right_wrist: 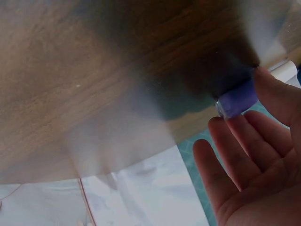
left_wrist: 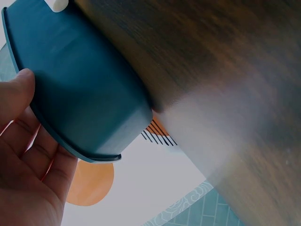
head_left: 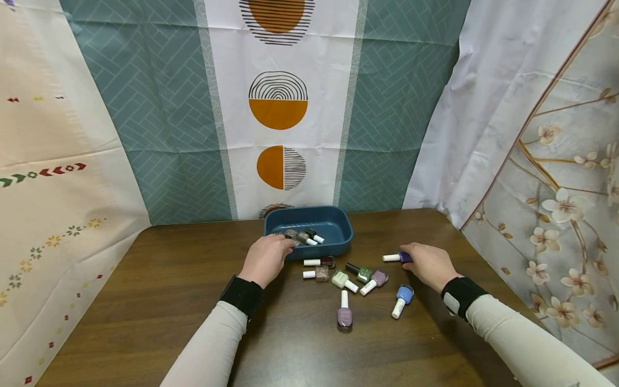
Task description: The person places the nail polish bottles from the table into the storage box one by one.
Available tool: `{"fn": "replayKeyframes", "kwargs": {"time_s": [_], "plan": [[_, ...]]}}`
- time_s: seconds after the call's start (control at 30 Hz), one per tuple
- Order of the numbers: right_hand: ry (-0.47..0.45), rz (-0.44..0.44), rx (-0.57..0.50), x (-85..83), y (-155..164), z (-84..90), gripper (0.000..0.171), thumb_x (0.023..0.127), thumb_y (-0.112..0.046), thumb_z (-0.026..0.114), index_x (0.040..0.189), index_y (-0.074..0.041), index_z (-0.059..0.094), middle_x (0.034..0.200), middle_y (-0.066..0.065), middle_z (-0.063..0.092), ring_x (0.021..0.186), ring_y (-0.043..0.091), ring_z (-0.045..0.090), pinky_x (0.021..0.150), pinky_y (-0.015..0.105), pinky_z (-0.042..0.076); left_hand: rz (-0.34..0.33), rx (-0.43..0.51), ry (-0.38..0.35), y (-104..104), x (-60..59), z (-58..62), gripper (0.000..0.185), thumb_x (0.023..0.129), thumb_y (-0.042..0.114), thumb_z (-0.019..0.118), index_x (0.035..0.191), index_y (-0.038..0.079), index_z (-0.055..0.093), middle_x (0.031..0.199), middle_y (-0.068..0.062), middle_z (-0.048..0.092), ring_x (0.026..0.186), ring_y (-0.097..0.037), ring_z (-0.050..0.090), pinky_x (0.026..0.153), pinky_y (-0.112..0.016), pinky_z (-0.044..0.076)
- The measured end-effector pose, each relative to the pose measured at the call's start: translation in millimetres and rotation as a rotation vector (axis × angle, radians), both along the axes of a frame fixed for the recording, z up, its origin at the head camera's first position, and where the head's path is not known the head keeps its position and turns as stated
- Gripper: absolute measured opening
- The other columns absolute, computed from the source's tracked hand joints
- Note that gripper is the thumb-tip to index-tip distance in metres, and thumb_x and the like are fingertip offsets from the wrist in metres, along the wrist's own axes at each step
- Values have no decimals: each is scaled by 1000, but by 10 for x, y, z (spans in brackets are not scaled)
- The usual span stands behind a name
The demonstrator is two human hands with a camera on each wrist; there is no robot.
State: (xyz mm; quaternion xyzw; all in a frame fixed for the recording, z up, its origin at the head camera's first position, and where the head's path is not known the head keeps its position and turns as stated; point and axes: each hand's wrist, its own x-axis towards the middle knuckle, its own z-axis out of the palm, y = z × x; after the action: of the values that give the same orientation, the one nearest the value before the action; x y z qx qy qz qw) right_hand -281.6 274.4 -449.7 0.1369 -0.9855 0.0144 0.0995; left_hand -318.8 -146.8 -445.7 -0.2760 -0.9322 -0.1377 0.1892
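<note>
My left hand (head_left: 265,259) rests loose-fingered at the front rim of the blue tray (head_left: 338,226), holding nothing. My right hand (head_left: 427,264) pinches the purple bottle (head_left: 398,257) lying on the table (head_left: 145,301); I'd grip its body squarely. Its long axis runs sideways, white cap pointing left.

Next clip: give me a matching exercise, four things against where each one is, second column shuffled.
Things:
1. left hand
2. right hand
3. blue bottle
4. dark-capped bottle

Places:
A. inside the bin
B. on the purple bottle
C. at the bin's near rim
D. lying on the table, by the right wrist

Pairs: 1-C, 2-B, 3-D, 4-A
</note>
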Motion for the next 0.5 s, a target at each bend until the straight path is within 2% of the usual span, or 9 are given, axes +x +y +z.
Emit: {"fn": "replayKeyframes", "kwargs": {"time_s": [0.37,0.5], "plan": [[19,3,-2,-26,-3,-9,37,90,-9,92,123,2,78,115,19,80,106,37,78,87,56,63,-2,5,0,0,-12,-6,18,101,8,81,118,11,86,95,-4,77,93,-27,74,89,-45,63],[18,-1,-5,-27,-3,-17,34,91,-8,91,121,1,78,113,17,80,105,37,78,86,56,63,-7,3,22,-5,-9,-21,17,101,9,81,117,11,86,94,-4,77,93,-27,75,88,-44,62]]}}
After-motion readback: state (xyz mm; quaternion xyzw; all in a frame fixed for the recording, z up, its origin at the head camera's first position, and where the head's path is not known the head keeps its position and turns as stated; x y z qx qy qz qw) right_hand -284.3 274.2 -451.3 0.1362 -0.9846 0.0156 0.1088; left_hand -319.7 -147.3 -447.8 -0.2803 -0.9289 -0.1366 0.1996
